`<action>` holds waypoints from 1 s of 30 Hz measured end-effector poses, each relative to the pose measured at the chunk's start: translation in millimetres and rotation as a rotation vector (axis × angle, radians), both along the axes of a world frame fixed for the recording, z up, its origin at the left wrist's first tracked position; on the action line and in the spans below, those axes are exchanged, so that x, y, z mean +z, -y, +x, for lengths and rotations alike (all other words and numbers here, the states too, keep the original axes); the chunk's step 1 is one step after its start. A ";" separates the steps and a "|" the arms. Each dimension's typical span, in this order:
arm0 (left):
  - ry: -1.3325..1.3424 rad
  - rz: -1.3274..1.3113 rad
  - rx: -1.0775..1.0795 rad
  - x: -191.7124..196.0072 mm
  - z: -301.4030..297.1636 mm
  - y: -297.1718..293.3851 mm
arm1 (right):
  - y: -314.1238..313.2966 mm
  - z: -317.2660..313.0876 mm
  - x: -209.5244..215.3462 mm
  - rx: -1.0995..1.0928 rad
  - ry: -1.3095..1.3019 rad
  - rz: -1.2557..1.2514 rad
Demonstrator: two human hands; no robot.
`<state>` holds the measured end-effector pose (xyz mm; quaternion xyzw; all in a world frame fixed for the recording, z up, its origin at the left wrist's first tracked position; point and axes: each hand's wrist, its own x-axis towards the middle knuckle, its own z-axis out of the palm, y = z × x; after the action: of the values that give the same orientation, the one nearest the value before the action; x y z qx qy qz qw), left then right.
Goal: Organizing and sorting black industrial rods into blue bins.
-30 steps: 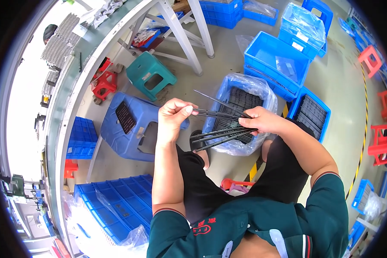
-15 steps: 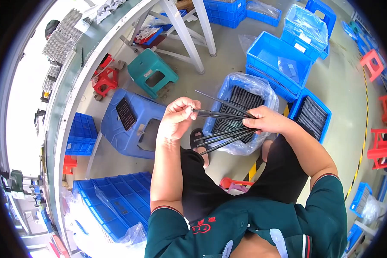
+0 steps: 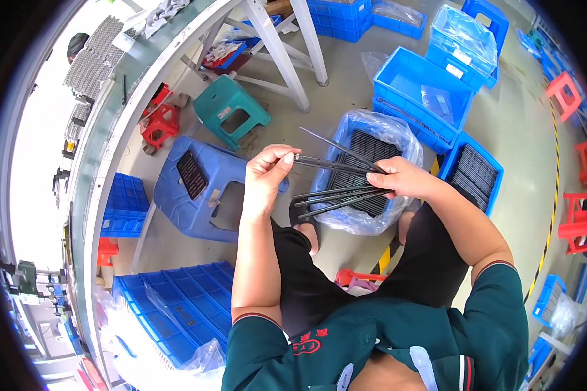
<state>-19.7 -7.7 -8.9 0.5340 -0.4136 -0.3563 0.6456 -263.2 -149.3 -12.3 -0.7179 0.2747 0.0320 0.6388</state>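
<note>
The right hand (image 3: 401,178) is clasping a fan of slim black strips (image 3: 336,165); the left hand (image 3: 269,168) is pinching at their upper tips. Below both hands, a plastic-lined blue bin (image 3: 359,223) is holding more. Apparently, strips are being handled singly; the next move seems to be calling for a steady right-hand grip.

A teal stool (image 3: 216,99) stands on grey floor (image 3: 512,176) near a white-framed table (image 3: 141,68).

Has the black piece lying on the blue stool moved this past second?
No, the black piece shows no visible shift against the blue stool.
</note>
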 end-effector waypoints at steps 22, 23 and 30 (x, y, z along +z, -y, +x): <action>-0.002 0.047 0.100 4.1 14.9 0.9 | 1.7 -7.9 3.5 0.046 -0.024 0.014; -0.023 0.028 0.093 1.8 17.0 1.3 | 1.1 -7.2 6.4 0.067 -0.046 -0.010; -0.140 0.058 -0.078 -6.5 15.5 5.2 | -1.7 -4.9 1.3 0.188 -0.041 -0.066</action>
<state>-4.3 -12.9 -15.4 0.5098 -0.3774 -0.4297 0.6427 -268.1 -147.6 -11.0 -0.7605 0.2199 0.0975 0.6032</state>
